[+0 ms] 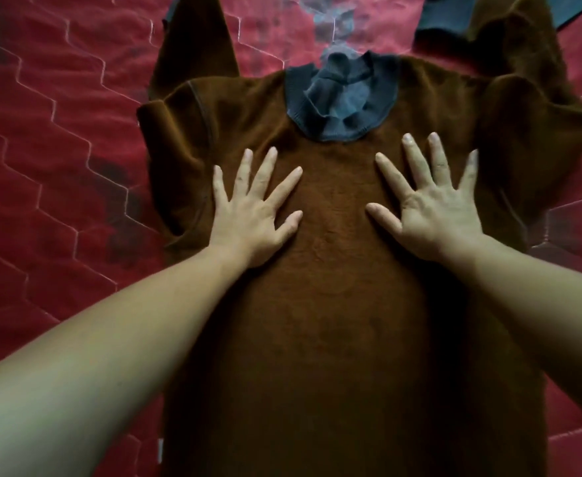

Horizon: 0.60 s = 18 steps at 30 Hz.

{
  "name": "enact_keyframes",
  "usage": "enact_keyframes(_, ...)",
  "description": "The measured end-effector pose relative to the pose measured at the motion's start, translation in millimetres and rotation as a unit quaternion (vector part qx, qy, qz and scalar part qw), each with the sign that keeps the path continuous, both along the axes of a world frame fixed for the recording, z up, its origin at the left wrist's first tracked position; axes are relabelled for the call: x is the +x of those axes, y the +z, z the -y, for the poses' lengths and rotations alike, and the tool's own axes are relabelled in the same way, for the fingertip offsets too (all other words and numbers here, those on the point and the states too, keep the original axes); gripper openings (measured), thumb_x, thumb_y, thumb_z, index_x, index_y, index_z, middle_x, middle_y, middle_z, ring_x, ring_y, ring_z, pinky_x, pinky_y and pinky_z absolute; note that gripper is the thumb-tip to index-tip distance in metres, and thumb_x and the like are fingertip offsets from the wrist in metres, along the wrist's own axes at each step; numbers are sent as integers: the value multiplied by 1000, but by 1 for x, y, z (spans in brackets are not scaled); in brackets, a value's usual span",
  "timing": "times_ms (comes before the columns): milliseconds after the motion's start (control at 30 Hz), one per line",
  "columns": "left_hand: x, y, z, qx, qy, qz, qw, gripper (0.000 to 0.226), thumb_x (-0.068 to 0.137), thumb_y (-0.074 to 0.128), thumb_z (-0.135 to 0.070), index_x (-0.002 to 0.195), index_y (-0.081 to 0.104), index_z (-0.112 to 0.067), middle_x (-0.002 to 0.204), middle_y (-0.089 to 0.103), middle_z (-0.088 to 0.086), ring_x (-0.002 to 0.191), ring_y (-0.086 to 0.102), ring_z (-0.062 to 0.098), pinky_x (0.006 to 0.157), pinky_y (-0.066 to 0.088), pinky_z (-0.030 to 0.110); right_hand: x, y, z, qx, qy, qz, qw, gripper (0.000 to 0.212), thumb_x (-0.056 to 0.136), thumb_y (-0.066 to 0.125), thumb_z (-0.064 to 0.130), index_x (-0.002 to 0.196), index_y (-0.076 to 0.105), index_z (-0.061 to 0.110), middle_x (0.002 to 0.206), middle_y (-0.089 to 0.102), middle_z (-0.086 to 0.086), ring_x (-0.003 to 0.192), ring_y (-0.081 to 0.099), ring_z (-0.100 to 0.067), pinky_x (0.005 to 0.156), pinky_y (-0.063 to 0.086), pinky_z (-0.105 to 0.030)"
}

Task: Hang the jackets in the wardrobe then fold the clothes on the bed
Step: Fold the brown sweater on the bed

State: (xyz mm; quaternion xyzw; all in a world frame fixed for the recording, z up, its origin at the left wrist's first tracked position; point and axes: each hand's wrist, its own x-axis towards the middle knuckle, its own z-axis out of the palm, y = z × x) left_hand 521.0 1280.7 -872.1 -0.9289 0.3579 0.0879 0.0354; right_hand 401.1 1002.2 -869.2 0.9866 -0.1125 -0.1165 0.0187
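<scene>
Head view: we log the folding step; no jackets or wardrobe in sight. Brown fleece pullover (331,321) with a grey ribbed collar (341,98) lies flat at centre frame on the red quilted bed cover (41,132). Left hand (251,215) and right hand (430,208) are both spread, fingers straight, palms pressing its chest below the collar, gripping nothing. We judge this to be smoothing. Next, the upper-left sleeve (193,63) and upper-right sleeve (523,98) need folding inward.

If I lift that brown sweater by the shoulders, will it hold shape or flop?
Likely floppy: the brown sweater lies limp, sleeves creased on the red quilt. Its fuzzy nap probably grips rather than slides. It looks thick, so perhaps weighty.
</scene>
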Motion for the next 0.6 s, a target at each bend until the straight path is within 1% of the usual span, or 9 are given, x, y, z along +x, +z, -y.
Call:
enact_keyframes(100,2,8,-3,-1,22,-16,1000,68,94,17,-74,156,1,-49,168,-14,-2,154,-11,31,116,1,71,0,6,3,19,6,-8,1000,78,91,9,84,158,1,46,170,-4,0,155,-13,-31,112,3,-77)
enact_keyframes(167,7,12,-9,5,42,-24,999,69,94,18,-74,156,0,-50,167,-18,-2,153,-15,33,117,0,68,-4,10,9,25,-10,-14,1000,79,89,8,86,157,-4,48,169,-10,3,154,-19,-30,113,4,-76)
enact_keyframes(333,22,27,-18,49,47,-96,993,74,89,13,-83,153,-11,-54,165,-27,2,150,-24,36,120,-4,61,-2,20,15,39,-39,-77,995,83,82,0,90,153,-16,51,166,-26,5,148,-34,-30,113,0,-76)
enact_keyframes(367,25,33,-18,57,38,-97,993,74,90,15,-82,153,-9,-53,166,-21,3,152,-19,36,121,1,60,2,23,13,49,-48,-87,994,84,81,0,91,153,-15,51,165,-26,5,148,-34,-30,113,-2,-76)
enact_keyframes(400,29,39,-17,57,26,-84,995,73,92,20,-78,155,-2,-50,168,-9,6,154,-8,36,120,9,58,7,26,9,59,-58,-88,993,84,82,2,90,154,-11,49,166,-23,3,148,-33,-31,113,-3,-76)
enact_keyframes(467,44,54,-17,21,7,-29,999,67,97,36,-63,157,20,-38,164,24,9,152,17,32,115,24,54,20,33,-1,77,-64,-66,993,84,85,12,86,156,0,43,167,-16,-2,151,-26,-32,113,-2,-76)
enact_keyframes(500,56,61,-19,-3,9,2,1000,63,97,43,-53,155,29,-32,159,34,8,150,25,28,113,25,53,31,37,-8,82,-49,-47,994,84,86,16,84,157,4,41,167,-14,-4,152,-23,-32,113,0,-76)
enact_keyframes(533,71,66,-23,-21,20,24,999,59,98,47,-45,153,34,-29,156,37,7,148,27,26,114,24,53,43,39,-18,83,-22,-29,996,83,87,18,82,157,5,40,168,-14,-5,153,-20,-32,113,1,-76)
enact_keyframes(600,104,73,-34,-53,65,21,996,56,99,47,-32,153,35,-24,156,39,6,148,29,23,119,20,51,73,41,-43,83,42,-5,996,85,86,17,84,158,4,41,168,-13,-6,154,-17,-33,113,3,-76)
